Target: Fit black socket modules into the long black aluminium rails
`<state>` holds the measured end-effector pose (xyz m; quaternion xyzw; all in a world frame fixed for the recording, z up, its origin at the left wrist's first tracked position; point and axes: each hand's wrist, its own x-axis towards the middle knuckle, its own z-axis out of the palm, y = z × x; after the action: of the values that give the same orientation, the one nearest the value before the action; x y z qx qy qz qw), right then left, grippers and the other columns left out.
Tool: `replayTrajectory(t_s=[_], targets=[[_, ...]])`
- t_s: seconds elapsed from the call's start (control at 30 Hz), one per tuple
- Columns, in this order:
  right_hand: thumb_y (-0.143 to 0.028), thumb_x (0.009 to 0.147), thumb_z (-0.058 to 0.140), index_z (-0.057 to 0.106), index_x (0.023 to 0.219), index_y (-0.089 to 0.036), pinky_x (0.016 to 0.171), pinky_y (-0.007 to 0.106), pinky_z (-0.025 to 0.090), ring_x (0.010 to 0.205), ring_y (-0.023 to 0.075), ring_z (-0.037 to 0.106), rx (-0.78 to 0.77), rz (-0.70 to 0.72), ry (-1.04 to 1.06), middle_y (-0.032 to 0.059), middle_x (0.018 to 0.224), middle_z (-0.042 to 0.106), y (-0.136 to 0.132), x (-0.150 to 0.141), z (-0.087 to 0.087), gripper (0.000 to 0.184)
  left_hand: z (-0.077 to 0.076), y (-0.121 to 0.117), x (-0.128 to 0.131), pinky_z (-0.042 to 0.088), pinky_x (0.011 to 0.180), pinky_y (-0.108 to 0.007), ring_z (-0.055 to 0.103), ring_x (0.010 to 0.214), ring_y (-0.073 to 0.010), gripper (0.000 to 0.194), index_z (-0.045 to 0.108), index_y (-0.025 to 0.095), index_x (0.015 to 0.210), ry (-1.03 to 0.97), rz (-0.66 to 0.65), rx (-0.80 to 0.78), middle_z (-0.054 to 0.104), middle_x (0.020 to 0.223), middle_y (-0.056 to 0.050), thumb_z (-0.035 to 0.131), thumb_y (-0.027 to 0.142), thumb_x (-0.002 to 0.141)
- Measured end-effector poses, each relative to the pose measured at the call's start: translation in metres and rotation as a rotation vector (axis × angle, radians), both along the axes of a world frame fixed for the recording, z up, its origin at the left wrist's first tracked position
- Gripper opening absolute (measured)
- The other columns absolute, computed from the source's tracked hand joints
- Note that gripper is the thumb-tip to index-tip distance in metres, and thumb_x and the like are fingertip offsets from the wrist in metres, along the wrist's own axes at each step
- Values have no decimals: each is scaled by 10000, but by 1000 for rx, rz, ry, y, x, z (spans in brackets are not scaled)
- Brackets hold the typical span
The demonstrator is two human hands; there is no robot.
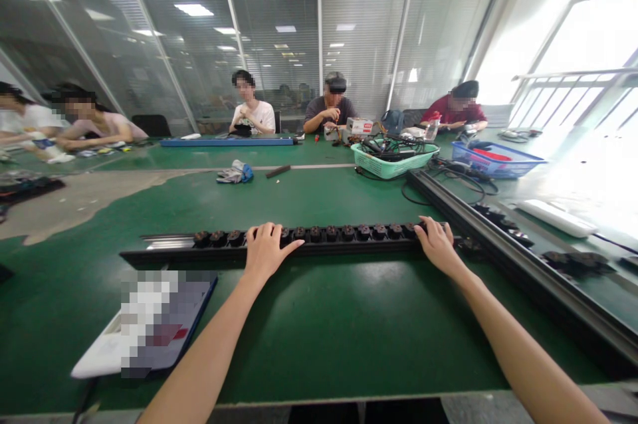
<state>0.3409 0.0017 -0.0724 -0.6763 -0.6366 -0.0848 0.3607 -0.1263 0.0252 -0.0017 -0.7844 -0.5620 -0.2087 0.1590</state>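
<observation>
A long black rail [164, 248] with a row of several black sockets [349, 232] lies across the green table [323, 331] in front of me. My left hand [266, 251] rests on the rail near its middle, fingers curled over the sockets. My right hand [438, 244] lies on the rail's right end, fingers bent over the last sockets. Neither hand lifts the rail off the table.
A second long black rail [523, 258] runs diagonally at the right. A tablet-like device [144, 327] lies at front left. A green basket [393, 161] of cables, a blue basket [493, 161], a white strip [555, 218] and several seated people are beyond.
</observation>
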Motion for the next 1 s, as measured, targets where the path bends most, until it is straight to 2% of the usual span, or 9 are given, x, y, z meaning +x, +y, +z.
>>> replayTrajectory(t_s=[0.23, 0.6, 0.87, 1.0], targets=[[-437, 1012, 254, 550, 1314, -232, 1189, 581, 242, 1322, 273, 545, 30, 34, 66, 141, 1312, 660, -2, 1, 3, 470, -2, 0, 0, 341, 1035, -512, 558, 1136, -342, 727, 678, 175, 1176, -9, -6, 14, 656, 1157, -176, 371, 785, 925], [-375, 1001, 268, 578, 1285, -205, 1128, 575, 326, 1212, 291, 602, 59, -14, 8, 165, 1218, 691, -4, -1, 6, 453, -4, -1, -2, 313, 1079, -511, 540, 1182, -344, 733, 659, 178, 1243, -26, -31, 0, 645, 1225, -177, 382, 778, 926], [-370, 1011, 259, 553, 1301, -215, 1172, 616, 212, 1286, 283, 565, 2, -49, -19, 158, 1292, 672, -12, -5, 11, 441, -6, 0, -2, 313, 1069, -507, 542, 1160, -342, 734, 666, 174, 1211, -32, -32, 9, 651, 1191, -173, 383, 786, 921], [-379, 1011, 277, 576, 1265, -232, 1138, 576, 273, 1264, 279, 581, -6, -34, -19, 146, 1272, 687, -15, -2, 14, 419, -7, -1, -2, 319, 1054, -504, 543, 1157, -344, 711, 679, 191, 1191, -32, -25, 7, 651, 1194, -170, 401, 785, 915]])
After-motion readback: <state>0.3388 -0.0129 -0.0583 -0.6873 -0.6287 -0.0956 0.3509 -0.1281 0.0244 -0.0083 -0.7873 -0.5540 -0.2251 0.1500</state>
